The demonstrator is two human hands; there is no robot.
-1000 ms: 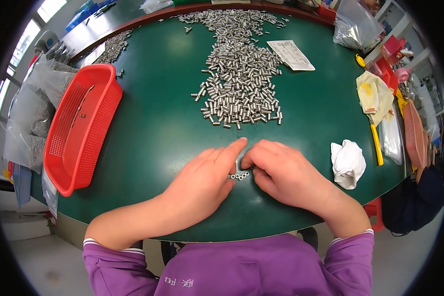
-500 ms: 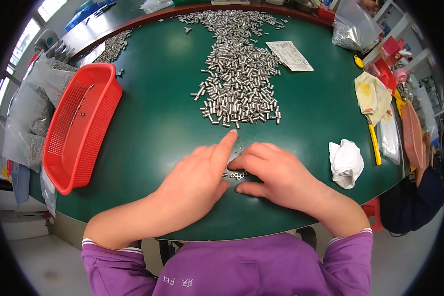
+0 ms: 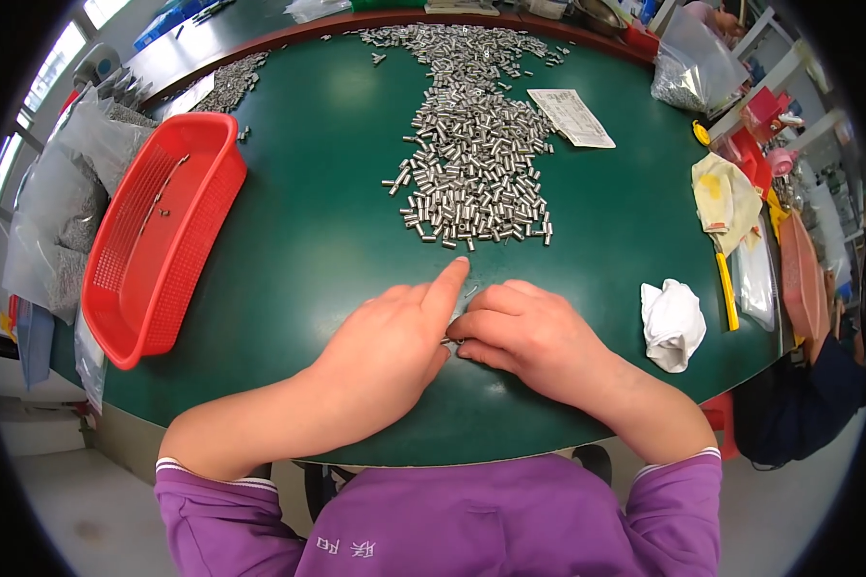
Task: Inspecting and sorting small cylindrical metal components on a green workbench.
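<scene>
Metal pieces (image 3: 449, 339), small and bright silver, lie between the two hands on the dark green tabletop (image 3: 308, 192), nearer its near edge than its far one. Fingers cover most of them, so their full shape and number cannot be told.

The left hand (image 3: 385, 337) has its index finger stretched toward the far edge, the tip just short of a big pile (image 3: 476, 183); the thumb lies close beside the small pieces, and the other fingers are bent, their tips hidden. The right hand (image 3: 539, 332) curls its fingers together, index and thumb drawn close at the pieces; whether they pinch one cannot be told. A thin, shiny sliver (image 3: 471, 290) lies in the gap ahead of the hands.

The pile runs down the middle from the far edge: short, smooth, straight-sided cylinders of polished steel colour, heaped at all angles, some showing round, seemingly hollow ends. Printed paper (image 3: 573, 117) lies against its right side. By the left edge stands a red perforated basket (image 3: 202, 221), with a few small metal bits inside. Toward the right edge lie a crumpled white cloth (image 3: 672, 322) and, farther off, a stained cream cloth (image 3: 726, 197) over a yellow handle (image 3: 726, 288).
</scene>
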